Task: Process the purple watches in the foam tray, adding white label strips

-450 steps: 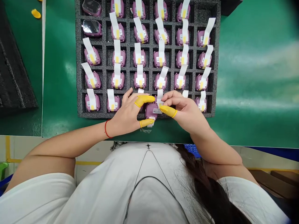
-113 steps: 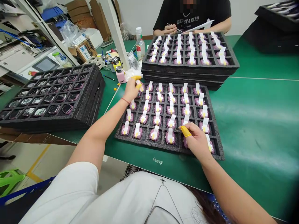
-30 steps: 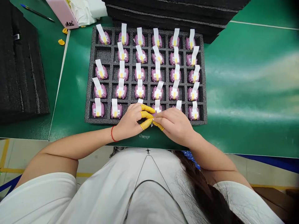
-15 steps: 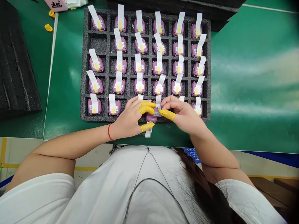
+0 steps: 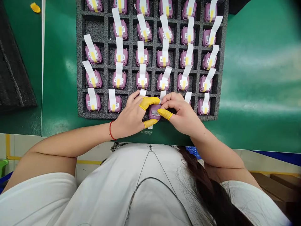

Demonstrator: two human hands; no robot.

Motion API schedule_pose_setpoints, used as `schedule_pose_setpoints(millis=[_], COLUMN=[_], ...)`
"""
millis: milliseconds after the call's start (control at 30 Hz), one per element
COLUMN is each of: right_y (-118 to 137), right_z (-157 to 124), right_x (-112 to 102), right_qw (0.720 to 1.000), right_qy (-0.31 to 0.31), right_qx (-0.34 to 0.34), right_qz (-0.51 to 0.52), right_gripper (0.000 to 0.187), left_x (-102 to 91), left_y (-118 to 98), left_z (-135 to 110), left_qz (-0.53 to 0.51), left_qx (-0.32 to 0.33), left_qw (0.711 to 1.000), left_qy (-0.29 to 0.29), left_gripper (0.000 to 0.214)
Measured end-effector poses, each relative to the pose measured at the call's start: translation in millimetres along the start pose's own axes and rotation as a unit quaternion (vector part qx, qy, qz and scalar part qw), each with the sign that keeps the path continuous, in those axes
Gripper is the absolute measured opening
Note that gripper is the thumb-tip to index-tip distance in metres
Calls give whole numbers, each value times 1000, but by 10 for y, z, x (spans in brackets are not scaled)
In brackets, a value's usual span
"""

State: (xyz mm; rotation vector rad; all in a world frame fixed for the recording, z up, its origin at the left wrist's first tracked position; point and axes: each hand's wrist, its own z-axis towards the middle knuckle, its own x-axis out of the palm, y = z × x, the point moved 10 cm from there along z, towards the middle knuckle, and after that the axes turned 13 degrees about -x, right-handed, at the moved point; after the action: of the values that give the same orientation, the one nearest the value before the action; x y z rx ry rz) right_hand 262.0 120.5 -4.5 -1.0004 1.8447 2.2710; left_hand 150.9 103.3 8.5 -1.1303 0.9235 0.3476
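A purple watch body [image 5: 154, 115], its back facing up with a printed label [image 5: 155, 113] on it, is between my hands at the tray's front edge. My left hand [image 5: 134, 114] grips it from the left, index finger above and thumb below, both in yellow finger cots. My right hand [image 5: 183, 113] closes on its right side; the yellow-covered thumb lies over the label's right end and the bent index finger is at the upper edge. Part of a white strip [image 5: 150, 127] shows below my left thumb. The right fingertips' exact contact is partly hidden.
A black foam tray [image 5: 81, 108] holds rows of purple watch bodies, each with a white strip and yellow tape. One compartment [image 5: 94, 26] at left holds none. Black foam [image 5: 14, 72] stands at left on the green table [image 5: 258, 94]. A yellow finger cot [image 5: 35, 8] lies upper left.
The view has shifted closer to the tray. The label, tilted under my right thumb before, now lies flatter on the watch body. My left thumb and index finger remain around it.
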Motion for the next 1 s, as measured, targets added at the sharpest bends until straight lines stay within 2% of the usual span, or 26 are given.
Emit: schedule_pose_setpoints(millis=[800, 900, 1000], right_y=[19, 57, 191], right_z=[-12, -24, -48], right_x=[-22, -16, -11], right_qw=[999, 998, 987], right_qy=[-22, -31, -43], right_qx=[-23, -43, -102], right_qz=[-23, -46, -117], right_gripper=[14, 15, 13], left_x=[14, -2, -9], left_y=[-16, -28, -38], left_z=[-5, -5, -6], left_qz=[10, 6, 5], left_qx=[8, 14, 21], left_qw=[1000, 1000, 1000], left_qy=[5, -2, -8], left_gripper=[47, 46, 45])
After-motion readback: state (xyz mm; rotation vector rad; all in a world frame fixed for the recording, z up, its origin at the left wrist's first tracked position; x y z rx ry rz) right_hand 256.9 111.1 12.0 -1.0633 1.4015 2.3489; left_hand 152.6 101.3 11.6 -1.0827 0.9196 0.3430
